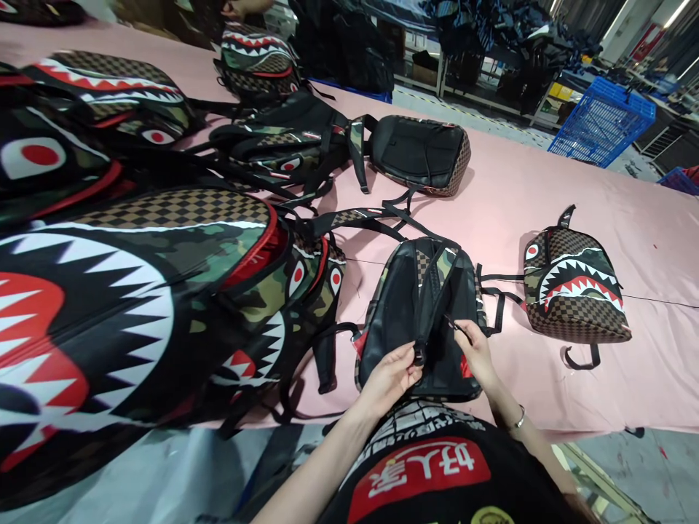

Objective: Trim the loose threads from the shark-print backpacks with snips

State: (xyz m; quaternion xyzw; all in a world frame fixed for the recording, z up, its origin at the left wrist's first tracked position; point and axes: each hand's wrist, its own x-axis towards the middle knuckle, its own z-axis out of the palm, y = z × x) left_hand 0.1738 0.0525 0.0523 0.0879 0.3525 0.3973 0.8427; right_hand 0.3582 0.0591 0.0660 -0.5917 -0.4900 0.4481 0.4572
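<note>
A black backpack [390,313] with checkered and camouflage trim lies back side up on the pink-covered table, right in front of me. My left hand [396,372] is closed, pinching the black shoulder strap [419,352] near its buckle, over the lower middle of the bag. Just right of it, my right hand [476,351] is closed around small dark thread snips [457,326], whose tip points up and left over the back panel. Part of the snips is hidden by the fingers. Red tabs show at the bag's lower sides.
Large shark-face backpacks [218,247] crowd the left. A small shark-face backpack [579,287] lies on the pink table [660,291] to the right, and a black-backed one [418,149] lies farther back. Beyond the table stands a blue crate [603,120]. Another person's hand [245,7] shows at the top.
</note>
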